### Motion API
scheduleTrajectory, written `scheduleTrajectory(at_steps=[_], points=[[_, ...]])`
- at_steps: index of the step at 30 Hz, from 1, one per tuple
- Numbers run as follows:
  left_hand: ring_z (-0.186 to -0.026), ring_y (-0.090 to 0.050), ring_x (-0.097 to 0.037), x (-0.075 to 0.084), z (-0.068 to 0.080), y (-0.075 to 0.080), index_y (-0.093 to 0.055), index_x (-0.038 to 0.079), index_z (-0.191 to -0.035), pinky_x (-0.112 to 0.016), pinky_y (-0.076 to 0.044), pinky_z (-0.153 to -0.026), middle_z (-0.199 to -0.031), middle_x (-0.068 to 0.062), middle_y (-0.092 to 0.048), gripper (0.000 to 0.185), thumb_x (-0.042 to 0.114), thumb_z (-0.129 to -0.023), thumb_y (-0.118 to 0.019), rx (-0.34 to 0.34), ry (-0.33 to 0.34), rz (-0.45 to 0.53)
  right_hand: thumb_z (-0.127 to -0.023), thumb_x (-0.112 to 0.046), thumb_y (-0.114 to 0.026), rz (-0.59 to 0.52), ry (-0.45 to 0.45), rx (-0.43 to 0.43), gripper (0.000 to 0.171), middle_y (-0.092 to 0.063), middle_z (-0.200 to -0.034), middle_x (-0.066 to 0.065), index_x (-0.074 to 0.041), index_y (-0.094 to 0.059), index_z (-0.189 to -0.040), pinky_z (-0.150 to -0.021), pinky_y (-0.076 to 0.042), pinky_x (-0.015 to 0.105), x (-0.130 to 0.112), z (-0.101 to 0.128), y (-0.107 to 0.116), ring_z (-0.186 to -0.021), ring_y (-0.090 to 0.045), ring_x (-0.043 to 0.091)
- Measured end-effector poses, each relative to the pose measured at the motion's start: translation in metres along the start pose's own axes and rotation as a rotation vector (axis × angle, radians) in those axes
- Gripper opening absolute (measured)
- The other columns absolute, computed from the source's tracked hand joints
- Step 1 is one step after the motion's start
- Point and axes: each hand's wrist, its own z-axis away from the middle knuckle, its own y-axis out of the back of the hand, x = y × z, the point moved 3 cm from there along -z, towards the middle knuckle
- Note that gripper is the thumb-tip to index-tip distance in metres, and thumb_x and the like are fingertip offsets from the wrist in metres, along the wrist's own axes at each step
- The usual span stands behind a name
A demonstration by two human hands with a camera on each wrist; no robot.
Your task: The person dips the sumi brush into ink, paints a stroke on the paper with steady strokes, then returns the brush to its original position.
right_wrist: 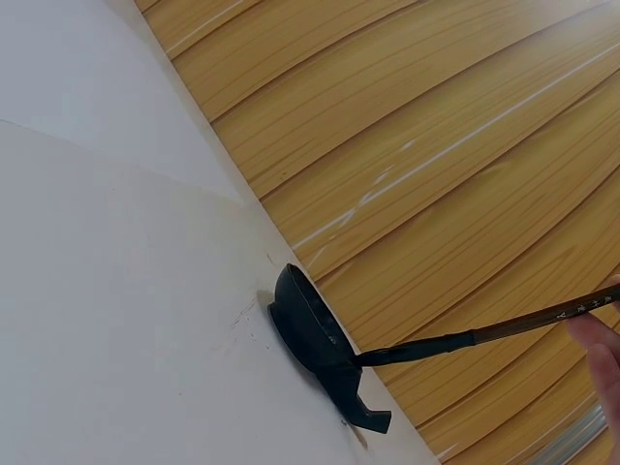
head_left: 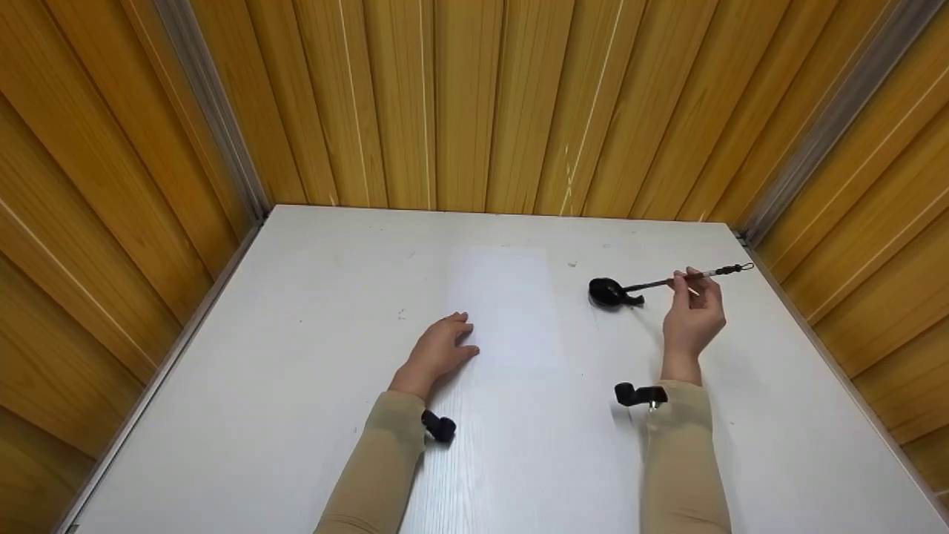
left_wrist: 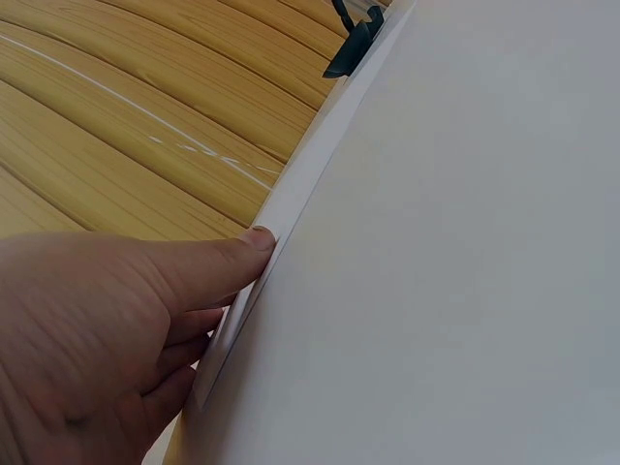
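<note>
One calligraphy brush (head_left: 678, 279), pinched in the right hand (head_left: 692, 320), tip dipped in the one black ink dish (head_left: 609, 292) at the bench's (head_left: 296, 386) far right. Left hand (head_left: 439, 348) rests flat, holding down one paper sheet (head_left: 504, 311). An overloaded tip could probably drip ink on the bench.

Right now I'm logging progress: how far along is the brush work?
Early. The paper is laid out and looks blank; the left hand rests at its edge. In hand: the right hand holds the brush, its tip in the black ink dish. All strokes remain.
</note>
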Motion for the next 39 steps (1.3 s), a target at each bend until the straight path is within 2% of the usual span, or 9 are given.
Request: scheduleTrajectory(at_steps=[2,6,9,15,19,24,32,39], points=[[-0.154,-0.038,-0.03,0.0,0.0,0.0,-0.061,0.004,-0.141,-0.044,-0.031,-0.13,-0.161,-0.009,-0.047,0.051,0.024,-0.096,-0.074,-0.001,0.008,0.001,-0.095,-0.006,-0.072,0.006,-0.003,0.01,0.01,-0.068,-0.102,0.004,-0.005,-0.071,-0.105,-0.083,-0.063,0.021,-0.001,-0.001,0.001,-0.089,-0.073,0.012],[-0.154,-0.038,-0.03,0.001,0.001,-0.001,-0.061,0.005,-0.141,-0.044,-0.031,-0.13,-0.161,-0.009,-0.047,0.051,0.025,-0.095,-0.074,-0.001,0.019,-0.002,-0.095,-0.008,-0.073,0.049,-0.028,0.051,0.02,-0.069,-0.096,-0.008,0.003,-0.07,-0.111,-0.073,-0.059,0.017,-0.002,-0.003,0.003,-0.083,-0.073,0.007],[-0.154,-0.038,-0.029,0.001,0.001,-0.001,-0.061,0.005,-0.141,-0.044,-0.03,-0.131,-0.161,-0.008,-0.047,0.052,0.025,-0.095,-0.075,-0.002,0.024,-0.003,-0.095,-0.011,-0.074,0.046,-0.084,0.105,0.022,-0.072,-0.091,-0.013,0.002,-0.069,-0.112,-0.067,-0.057,0.015,-0.003,-0.005,0.006,-0.079,-0.074,0.005],[-0.154,-0.038,-0.029,0.0,0.0,-0.001,-0.061,0.005,-0.141,-0.044,-0.03,-0.131,-0.161,-0.008,-0.047,0.052,0.024,-0.095,-0.074,0.001,0.02,0.001,-0.094,-0.008,-0.074,-0.161,-0.28,0.226,0.015,-0.077,-0.09,0.0,-0.006,-0.069,-0.108,-0.061,-0.06,0.015,-0.002,-0.009,0.016,-0.076,-0.078,0.011],[-0.154,-0.038,-0.03,-0.001,0.0,-0.001,-0.061,0.004,-0.141,-0.044,-0.03,-0.13,-0.161,-0.009,-0.047,0.051,0.023,-0.096,-0.074,0.002,0.01,0.011,-0.094,-0.008,-0.074,-0.292,-0.417,0.283,0.015,-0.078,-0.096,0.006,-0.008,-0.068,-0.107,-0.063,-0.063,0.02,-0.004,-0.008,0.019,-0.077,-0.079,0.017],[-0.154,-0.037,-0.029,-0.003,0.0,0.0,-0.061,0.004,-0.141,-0.043,-0.031,-0.13,-0.161,-0.009,-0.047,0.051,0.023,-0.095,-0.075,-0.008,-0.002,0.017,-0.095,-0.011,-0.073,-0.403,-0.557,0.33,0.018,-0.077,-0.099,0.007,-0.009,-0.066,-0.111,-0.064,-0.064,0.022,-0.003,-0.006,0.018,-0.077,-0.079,0.02],[-0.154,-0.037,-0.029,-0.004,-0.001,0.001,-0.061,0.004,-0.141,-0.043,-0.03,-0.131,-0.161,-0.009,-0.047,0.051,0.025,-0.096,-0.074,-0.011,-0.004,0.004,-0.098,-0.013,-0.07,-0.49,-0.657,0.33,0.015,-0.075,-0.101,0.006,-0.012,-0.065,-0.112,-0.069,-0.064,0.024,0.0,-0.006,0.01,-0.081,-0.079,0.023],[-0.154,-0.038,-0.03,-0.003,-0.001,0.001,-0.062,0.001,-0.14,-0.043,-0.031,-0.13,-0.16,-0.011,-0.048,0.05,0.023,-0.096,-0.074,-0.008,-0.027,0.003,-0.097,-0.011,-0.069,-0.555,-0.645,0.257,0.013,-0.075,-0.094,0.008,-0.007,-0.065,-0.109,-0.059,-0.059,0.023,-0.008,-0.001,-0.016,-0.074,-0.078,0.024]])
